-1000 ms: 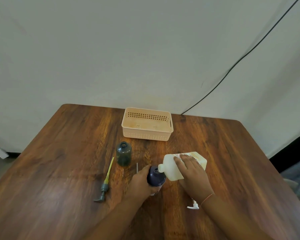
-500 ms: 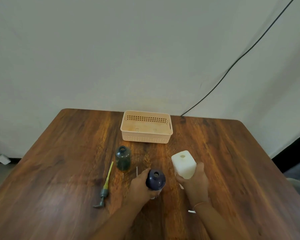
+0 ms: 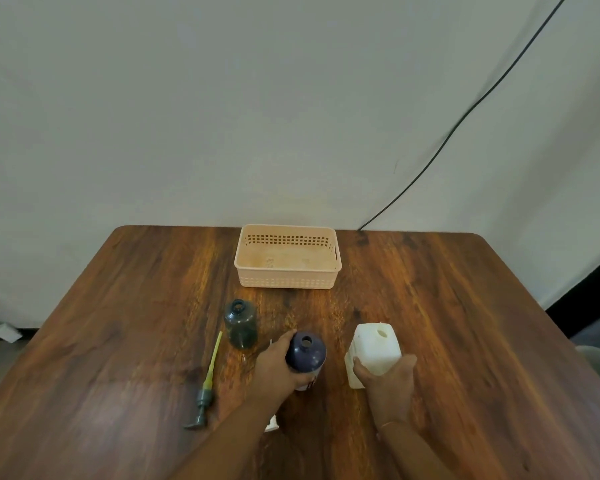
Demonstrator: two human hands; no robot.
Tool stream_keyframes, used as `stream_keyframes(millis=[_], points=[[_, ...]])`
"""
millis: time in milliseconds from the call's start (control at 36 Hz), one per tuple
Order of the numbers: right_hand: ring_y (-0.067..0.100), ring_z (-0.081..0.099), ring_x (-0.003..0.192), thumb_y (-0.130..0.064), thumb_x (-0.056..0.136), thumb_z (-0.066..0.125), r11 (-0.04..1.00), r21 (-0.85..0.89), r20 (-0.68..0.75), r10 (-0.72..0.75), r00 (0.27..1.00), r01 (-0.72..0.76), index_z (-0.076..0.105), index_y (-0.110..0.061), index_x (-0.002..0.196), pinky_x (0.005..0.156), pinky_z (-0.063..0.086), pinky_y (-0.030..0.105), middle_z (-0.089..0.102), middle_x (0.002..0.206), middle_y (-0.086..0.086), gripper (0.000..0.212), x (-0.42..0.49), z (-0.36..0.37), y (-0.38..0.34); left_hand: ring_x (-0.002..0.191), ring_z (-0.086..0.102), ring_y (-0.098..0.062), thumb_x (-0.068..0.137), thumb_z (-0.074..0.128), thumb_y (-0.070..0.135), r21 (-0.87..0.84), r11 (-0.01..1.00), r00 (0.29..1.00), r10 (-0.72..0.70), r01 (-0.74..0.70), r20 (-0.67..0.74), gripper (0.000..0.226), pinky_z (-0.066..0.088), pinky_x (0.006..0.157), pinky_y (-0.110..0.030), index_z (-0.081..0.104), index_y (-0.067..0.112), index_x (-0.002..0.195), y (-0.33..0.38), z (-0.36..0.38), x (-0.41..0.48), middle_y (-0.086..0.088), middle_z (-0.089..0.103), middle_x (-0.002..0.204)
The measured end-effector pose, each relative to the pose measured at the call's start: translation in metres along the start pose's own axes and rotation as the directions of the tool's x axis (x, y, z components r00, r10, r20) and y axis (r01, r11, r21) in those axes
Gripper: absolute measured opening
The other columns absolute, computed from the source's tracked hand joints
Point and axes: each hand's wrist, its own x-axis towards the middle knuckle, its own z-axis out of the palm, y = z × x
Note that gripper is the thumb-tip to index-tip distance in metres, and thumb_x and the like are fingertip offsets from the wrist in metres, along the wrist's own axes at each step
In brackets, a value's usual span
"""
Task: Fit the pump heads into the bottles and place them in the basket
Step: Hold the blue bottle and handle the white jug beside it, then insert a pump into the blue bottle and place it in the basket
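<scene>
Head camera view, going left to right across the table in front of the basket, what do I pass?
Pump head lying flat → green bottle → left hand → dark bottle in its grip → white bottle held by the right hand.

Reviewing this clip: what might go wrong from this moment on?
Both hands are occupied: the left hand grips the dark bottle, the right hand the white bottle, so neither is free for the pump head. Reaching for it may knock the uncapped green bottle close by.
</scene>
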Motion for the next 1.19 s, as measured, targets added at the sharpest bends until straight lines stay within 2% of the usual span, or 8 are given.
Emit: stream_keyframes(millis=[250, 333, 389, 472, 583, 667, 833, 1194], points=[[0.037, 0.038, 0.127, -0.028, 0.055, 0.088, 1.0, 0.011, 0.024, -0.005, 1.0, 0.004, 0.026, -0.009, 0.132, 0.097, 0.044, 0.056, 0.038, 0.139, 0.017, 0.101, -0.011, -0.003, 0.001, 0.124, 0.047, -0.014, 0.063, 0.082, 0.033, -0.01, 1.0, 1.0, 0.007, -0.007, 0.021, 0.089, 0.037, 0.105, -0.024, 0.037, 0.019, 0.138, -0.003, -0.001, 0.001, 0.002, 0.052, 0.135], [0.038, 0.014, 0.139, -0.028, 0.058, 0.087, 0.962, -0.151, -0.097, -0.245, 0.965, 0.23, 0.012, -0.005, 0.144, 0.106, 0.027, 0.058, 0.013, 0.153, 0.02, 0.116, -0.03, -0.001, -0.001, 0.128, 0.043, -0.017, 0.066, 0.082, 0.026, -0.024, 0.999, 0.996, -0.042, 0.044, 0.077, 0.103, 0.042, 0.091, -0.01, 0.018, 0.021, 0.146, -0.005, -0.001, 0.005, -0.001, 0.043, 0.144], [0.035, 0.012, 0.141, -0.022, 0.078, 0.069, 0.828, -0.229, -0.113, -0.544, 0.831, 0.511, 0.018, -0.004, 0.142, 0.108, 0.029, 0.053, 0.016, 0.151, 0.023, 0.084, -0.053, 0.006, -0.003, 0.125, 0.043, -0.015, 0.065, 0.083, 0.018, -0.091, 0.993, 0.993, -0.063, 0.072, 0.098, 0.112, 0.041, 0.072, 0.003, 0.007, 0.024, 0.148, -0.007, -0.005, 0.005, -0.002, 0.04, 0.145], [0.011, 0.028, 0.137, -0.031, 0.096, 0.02, 0.478, -0.278, 0.214, -0.815, 0.539, 0.833, 0.043, -0.014, 0.13, 0.111, 0.023, 0.022, 0.042, 0.139, 0.004, 0.044, -0.081, 0.018, -0.002, 0.136, 0.031, -0.014, 0.069, 0.08, 0.02, -0.072, 0.997, 0.999, -0.014, 0.017, 0.033, 0.107, 0.03, 0.101, -0.013, 0.009, 0.017, 0.148, -0.012, -0.017, 0.001, 0.001, 0.032, 0.15], [0.006, 0.06, 0.109, -0.032, 0.075, 0.072, 0.229, -0.055, 0.638, -0.74, 0.211, 0.972, 0.064, -0.019, 0.116, 0.095, 0.041, 0.014, 0.063, 0.122, -0.007, 0.043, -0.081, 0.039, -0.004, 0.135, 0.037, -0.02, 0.078, 0.066, -0.001, -0.073, 0.997, 1.0, 0.014, -0.015, -0.012, 0.081, 0.034, 0.11, -0.029, 0.023, 0.012, 0.145, -0.034, -0.037, -0.013, -0.004, 0.039, 0.146], [0.007, 0.061, 0.108, -0.035, 0.076, 0.071, 0.04, 0.011, 0.733, -0.68, 0.019, 0.999, 0.069, -0.023, 0.109, 0.09, 0.048, 0.017, 0.068, 0.115, -0.008, 0.035, -0.067, 0.061, 0.0, 0.126, 0.048, -0.023, 0.078, 0.054, -0.015, -0.067, 0.998, 0.997, -0.017, 0.012, -0.081, 0.063, 0.04, 0.099, -0.019, 0.041, 0.005, 0.136, -0.055, -0.051, -0.025, -0.008, 0.051, 0.135], [0.004, 0.061, 0.108, -0.042, 0.072, 0.066, -0.103, 0.072, 0.868, -0.483, -0.113, 0.992, 0.069, -0.03, 0.106, 0.079, 0.053, 0.015, 0.069, 0.11, -0.015, 0.036, -0.054, 0.073, -0.003, 0.062, 0.054, 0.003, 0.075, 0.056, -0.015, 0.0, 0.997, 0.991, -0.077, 0.077, -0.113, 0.031, 0.042, 0.062, -0.014, 0.07, 0.012, 0.08, -0.074, -0.056, -0.039, -0.003, 0.065, 0.067], [0.005, 0.064, 0.102, -0.039, 0.069, 0.074, -0.15, 0.091, 0.84, -0.52, -0.157, 0.984, 0.072, -0.027, 0.1, 0.08, 0.052, 0.015, 0.071, 0.105, -0.011, 0.033, -0.055, 0.077, -0.018, 0.109, 0.059, -0.014, 0.087, 0.051, -0.003, -0.033, 0.986, 0.986, -0.165, 0.164, -0.015, 0.046, 0.047, 0.098, -0.029, 0.052, 0.014, 0.129, -0.083, -0.056, -0.053, -0.004, 0.064, 0.12]])
